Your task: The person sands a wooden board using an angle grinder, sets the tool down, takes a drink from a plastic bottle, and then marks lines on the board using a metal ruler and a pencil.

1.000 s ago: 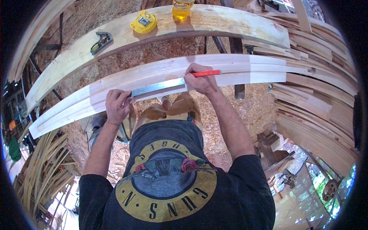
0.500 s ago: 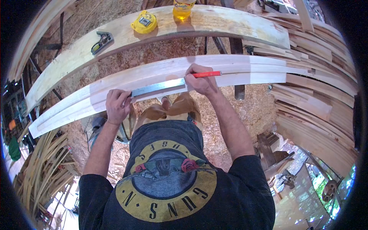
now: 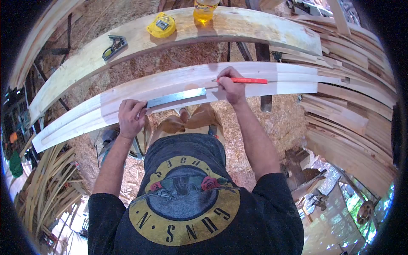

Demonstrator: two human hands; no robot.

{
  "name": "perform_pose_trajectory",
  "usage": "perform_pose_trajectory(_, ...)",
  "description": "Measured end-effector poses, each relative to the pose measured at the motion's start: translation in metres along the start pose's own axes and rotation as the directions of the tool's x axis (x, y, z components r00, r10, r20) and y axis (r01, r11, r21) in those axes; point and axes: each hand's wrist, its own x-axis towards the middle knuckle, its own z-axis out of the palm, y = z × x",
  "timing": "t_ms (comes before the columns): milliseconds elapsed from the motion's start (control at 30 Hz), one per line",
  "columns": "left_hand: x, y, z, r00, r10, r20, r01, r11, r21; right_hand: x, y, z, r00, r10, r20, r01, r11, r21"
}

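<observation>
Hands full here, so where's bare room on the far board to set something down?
On the far board, one bare stretch runs from the bottle to the right end; another lies left of the dark tool. Between them, the tape measure adds crowding. The middle of the near board is taken by left hand, metal ruler, right hand and red pencil.

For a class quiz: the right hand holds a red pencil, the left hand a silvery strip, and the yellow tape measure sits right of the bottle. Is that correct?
One slip: the head view shows the yellow tape measure left of the bottle, not right. The right hand holds the red pencil and the left hand the silvery strip.
</observation>
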Motion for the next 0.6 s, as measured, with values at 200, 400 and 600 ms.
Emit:
perform_pose_trajectory(200,0.0,0.0,-0.001,1.0,0.006,0.005,-0.006,1.0,-0.004,-0.009,-0.013,-0.011,0.993,0.118,0.002,-0.118,0.99,0.078)
perform_pose_trajectory(400,0.0,0.001,-0.002,1.0,0.013,-0.005,-0.013,1.0,-0.009,-0.025,0.0,-0.018,0.963,0.26,0.07,-0.262,0.965,0.021)
perform_pose_trajectory(600,-0.002,0.001,0.0,1.0,0.011,-0.022,-0.011,1.0,-0.007,-0.045,-0.013,0.022,0.857,0.512,-0.058,-0.51,0.829,-0.228)
